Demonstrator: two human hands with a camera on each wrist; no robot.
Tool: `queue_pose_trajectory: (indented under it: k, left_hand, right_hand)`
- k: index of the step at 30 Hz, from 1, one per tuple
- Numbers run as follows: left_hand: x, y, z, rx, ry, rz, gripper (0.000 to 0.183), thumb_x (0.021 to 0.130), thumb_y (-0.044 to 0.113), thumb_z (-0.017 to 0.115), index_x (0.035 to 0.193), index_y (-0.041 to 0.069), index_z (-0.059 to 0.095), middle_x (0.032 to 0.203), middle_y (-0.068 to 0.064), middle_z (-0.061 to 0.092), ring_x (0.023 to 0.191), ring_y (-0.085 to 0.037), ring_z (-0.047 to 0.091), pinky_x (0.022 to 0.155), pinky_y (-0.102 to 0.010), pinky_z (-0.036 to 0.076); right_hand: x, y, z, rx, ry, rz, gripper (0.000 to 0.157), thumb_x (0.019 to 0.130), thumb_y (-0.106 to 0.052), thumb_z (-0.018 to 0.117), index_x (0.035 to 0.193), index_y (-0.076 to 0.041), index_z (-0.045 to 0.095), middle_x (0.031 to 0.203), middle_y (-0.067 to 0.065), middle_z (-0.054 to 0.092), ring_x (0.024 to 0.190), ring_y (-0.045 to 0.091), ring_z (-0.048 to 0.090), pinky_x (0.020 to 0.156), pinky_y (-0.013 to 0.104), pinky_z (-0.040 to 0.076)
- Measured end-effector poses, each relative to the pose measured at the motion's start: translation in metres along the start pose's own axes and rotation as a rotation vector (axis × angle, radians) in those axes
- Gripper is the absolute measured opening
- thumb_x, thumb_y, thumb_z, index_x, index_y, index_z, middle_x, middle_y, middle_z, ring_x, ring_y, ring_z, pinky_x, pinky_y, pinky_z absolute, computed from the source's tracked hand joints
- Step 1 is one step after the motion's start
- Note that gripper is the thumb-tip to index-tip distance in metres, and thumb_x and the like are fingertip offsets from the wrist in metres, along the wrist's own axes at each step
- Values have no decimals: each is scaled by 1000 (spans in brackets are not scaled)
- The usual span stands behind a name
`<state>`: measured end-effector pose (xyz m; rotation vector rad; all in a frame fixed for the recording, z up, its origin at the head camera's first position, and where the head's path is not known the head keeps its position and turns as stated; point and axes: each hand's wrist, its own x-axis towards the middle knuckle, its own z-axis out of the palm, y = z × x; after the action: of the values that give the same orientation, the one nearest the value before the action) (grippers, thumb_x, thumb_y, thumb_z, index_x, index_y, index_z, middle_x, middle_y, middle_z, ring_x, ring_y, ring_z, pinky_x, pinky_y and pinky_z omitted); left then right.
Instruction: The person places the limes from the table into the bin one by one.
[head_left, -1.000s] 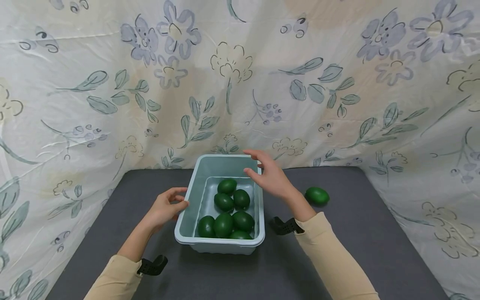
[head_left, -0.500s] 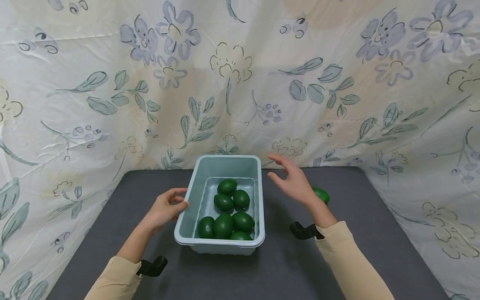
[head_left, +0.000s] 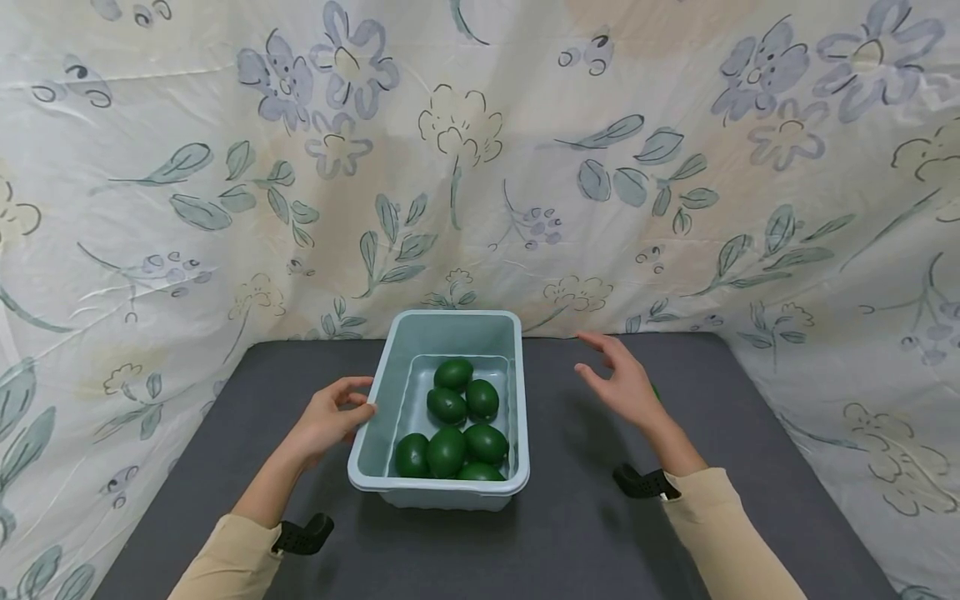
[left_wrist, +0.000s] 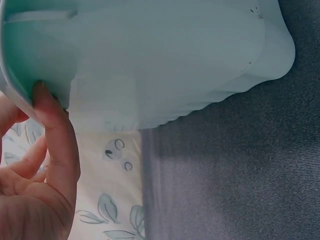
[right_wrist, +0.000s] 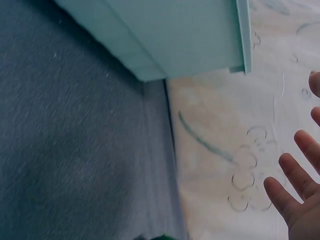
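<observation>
A pale blue-green plastic tub stands on the dark table, holding several dark green avocados, most of them bunched toward its near end. My left hand pinches the tub's left rim between thumb and fingers; the left wrist view has the thumb right at the edge. To the right of the tub my right hand is in the air over the table, fingers spread and holding nothing. Behind it a loose avocado is nearly all hidden, just a green sliver showing.
A floral cloth hangs behind the table and along both sides. The dark grey tabletop extends around the tub. Each wrist wears a black band, the left band and the right band.
My right hand has moved from over the tub's right rim out to the right, and now covers most of the loose avocado. My left hand and the tub have stayed put.
</observation>
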<state>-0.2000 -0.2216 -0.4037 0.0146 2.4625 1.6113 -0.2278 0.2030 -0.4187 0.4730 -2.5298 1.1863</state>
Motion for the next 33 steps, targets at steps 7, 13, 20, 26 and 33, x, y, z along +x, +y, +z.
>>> queue_pose_trajectory:
  k: [7, 13, 20, 26, 33]
  left_hand:
    - [-2, 1, -1, -3, -8, 7, 50, 88, 15, 61, 134, 8, 42, 106, -19, 56, 82, -21, 63, 64, -41, 55]
    - [-4, 1, -1, -7, -5, 10, 49, 88, 15, 60, 133, 8, 42, 106, -18, 56, 83, -21, 62, 64, -40, 55]
    - [-3, 0, 0, -10, -12, 10, 50, 88, 16, 61, 134, 9, 42, 108, -18, 56, 83, -21, 63, 65, -40, 55]
    - [-2, 0, 0, -9, -7, 5, 50, 88, 16, 61, 134, 9, 41, 107, -18, 56, 82, -21, 63, 64, -40, 55]
    - [-1, 0, 0, -5, -3, 7, 49, 88, 14, 61, 133, 8, 42, 107, -19, 55, 80, -21, 64, 62, -40, 55]
  right_hand:
    - [-9, 21, -5, -40, 30, 76, 49, 89, -23, 61, 135, -12, 45, 133, 15, 43, 121, 35, 41, 92, 55, 40]
    - [-16, 39, -7, -68, 42, 140, 50, 91, -25, 58, 135, -8, 43, 135, 20, 39, 123, 39, 38, 92, 56, 38]
    - [-25, 58, -11, -109, 62, 191, 50, 92, -26, 57, 136, -9, 42, 137, 21, 38, 123, 40, 38, 91, 58, 37]
    - [-34, 74, -13, -140, 76, 214, 51, 92, -28, 55, 136, -7, 42, 137, 22, 38, 123, 43, 37, 91, 60, 34]
    - [-37, 88, -13, -165, 60, 266, 53, 92, -31, 54, 137, -5, 40, 136, 25, 37, 123, 44, 35, 93, 62, 32]
